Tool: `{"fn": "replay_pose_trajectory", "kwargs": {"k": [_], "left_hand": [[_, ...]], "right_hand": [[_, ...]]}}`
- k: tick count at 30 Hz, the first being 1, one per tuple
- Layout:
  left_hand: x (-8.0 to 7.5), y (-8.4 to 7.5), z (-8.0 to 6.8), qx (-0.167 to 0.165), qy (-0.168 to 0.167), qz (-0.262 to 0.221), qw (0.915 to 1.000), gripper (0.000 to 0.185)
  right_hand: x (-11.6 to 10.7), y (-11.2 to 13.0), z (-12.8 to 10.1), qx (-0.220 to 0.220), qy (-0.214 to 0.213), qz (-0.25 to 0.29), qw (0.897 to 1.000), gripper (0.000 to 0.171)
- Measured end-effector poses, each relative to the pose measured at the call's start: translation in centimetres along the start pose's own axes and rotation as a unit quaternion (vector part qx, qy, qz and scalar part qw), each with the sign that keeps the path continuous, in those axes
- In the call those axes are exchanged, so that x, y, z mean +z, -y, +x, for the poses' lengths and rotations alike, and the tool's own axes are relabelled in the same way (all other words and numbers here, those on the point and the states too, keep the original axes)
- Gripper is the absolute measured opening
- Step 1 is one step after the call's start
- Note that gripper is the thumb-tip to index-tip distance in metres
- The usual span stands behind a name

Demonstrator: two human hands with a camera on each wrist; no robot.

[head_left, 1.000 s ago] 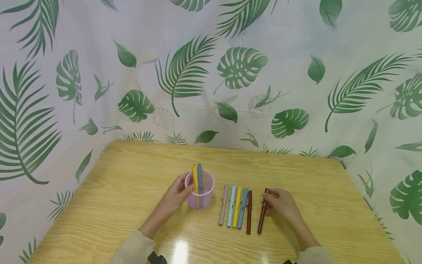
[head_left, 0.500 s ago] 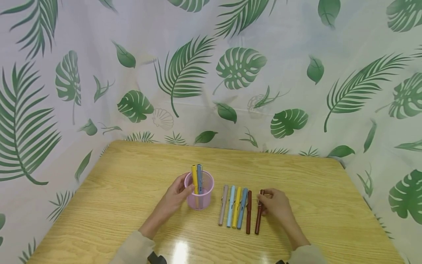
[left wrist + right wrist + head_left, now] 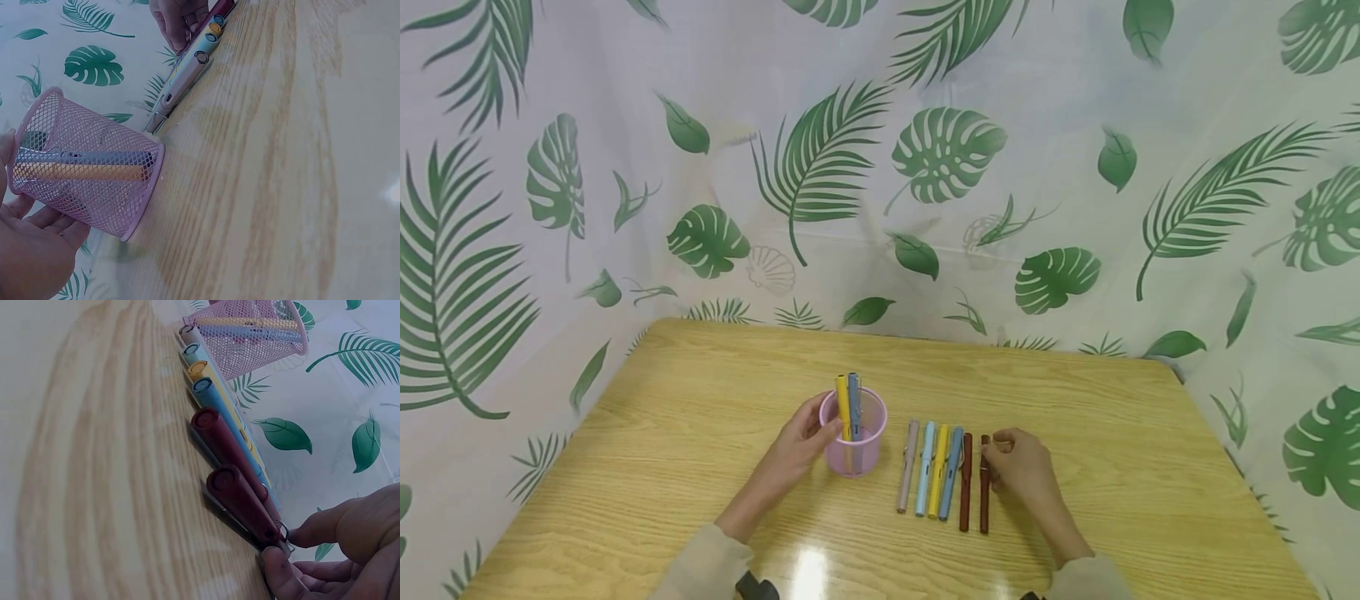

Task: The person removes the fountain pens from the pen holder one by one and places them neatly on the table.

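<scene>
My left hand point(image 3: 796, 446) holds a pink mesh pen cup point(image 3: 867, 458) by its side, thumb at the rim. Inside the cup stand a yellow pen point(image 3: 843, 404) and a blue pen point(image 3: 854, 400). To the right, my right hand point(image 3: 1026, 468) pinches the clip end of a dark red pen point(image 3: 984, 504), which lies close beside another dark red pen point(image 3: 966, 492). In the right wrist view the thumb and a finger sit at the held pen's point(image 3: 244, 500) metal clip.
Between cup and right hand lie a greyish-pink pen point(image 3: 907, 471), a light blue pen point(image 3: 926, 475), a yellow pen point(image 3: 937, 479) and a blue pen point(image 3: 951, 479), roughly parallel. A leaf-patterned cloth point(image 3: 955, 275) hangs behind the wooden table point(image 3: 715, 375).
My right hand has moved left with the dark red pen, bringing it nearer the other dark red one and straighter alongside it. The left hand and cup have stayed in place.
</scene>
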State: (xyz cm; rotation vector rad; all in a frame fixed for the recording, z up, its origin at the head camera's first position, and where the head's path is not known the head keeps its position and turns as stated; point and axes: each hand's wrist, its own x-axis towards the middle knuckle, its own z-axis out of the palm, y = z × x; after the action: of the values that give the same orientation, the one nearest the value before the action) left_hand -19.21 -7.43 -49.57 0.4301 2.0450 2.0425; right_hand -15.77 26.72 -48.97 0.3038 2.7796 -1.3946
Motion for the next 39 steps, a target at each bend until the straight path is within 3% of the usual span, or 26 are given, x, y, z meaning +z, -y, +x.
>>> {"fn": "replay_pose_trajectory", "kwargs": {"k": [6,14,19,26,39], "left_hand": [[-0.1,0.0,0.0,0.0,0.006,0.001,1.0,0.063],[-0.1,0.0,0.0,0.002,0.005,0.002,1.0,0.063],[-0.1,0.0,0.0,0.001,0.004,0.002,1.0,0.064],[-0.1,-0.1,-0.1,0.001,0.003,0.0,1.0,0.063],[0.0,-0.1,-0.2,0.005,0.006,0.0,1.0,0.062]], "right_hand": [[-0.1,0.1,0.0,-0.01,-0.014,-0.045,0.999,0.041],[-0.1,0.6,0.2,-0.018,-0.044,-0.031,0.998,0.038],[0.4,1.9,0.3,-0.043,-0.063,0.018,0.997,0.033],[1.6,3.7,0.5,-0.07,-0.042,0.101,0.992,0.033],[4.1,7.0,1.4,-0.134,0.002,0.176,0.975,0.026]]}}
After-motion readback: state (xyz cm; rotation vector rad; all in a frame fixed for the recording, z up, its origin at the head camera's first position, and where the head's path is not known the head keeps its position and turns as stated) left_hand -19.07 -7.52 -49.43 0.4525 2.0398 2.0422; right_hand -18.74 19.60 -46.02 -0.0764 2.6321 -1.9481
